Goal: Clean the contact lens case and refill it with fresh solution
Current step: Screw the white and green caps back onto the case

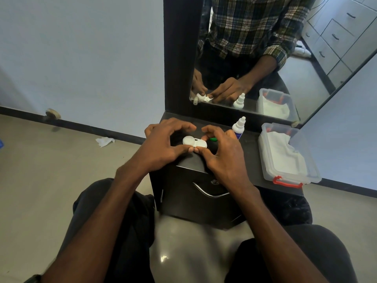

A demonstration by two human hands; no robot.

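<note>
A white contact lens case (pixel 194 141) lies on the black dresser top (pixel 251 152), held between both hands. My left hand (pixel 163 146) pinches its left side with thumb and fingers arched over it. My right hand (pixel 220 152) grips its right side at the near edge. A green cap (pixel 213 139) lies just behind the case, under my right fingers. The white solution bottle (pixel 238 127) with a blue label stands upright behind my right hand.
A clear plastic box (pixel 285 154) with a red latch and white tissues inside sits at the right of the dresser top. A mirror (pixel 265 58) stands behind. A crumpled tissue (pixel 105 141) lies on the floor to the left. A drawer handle (pixel 210 193) faces me.
</note>
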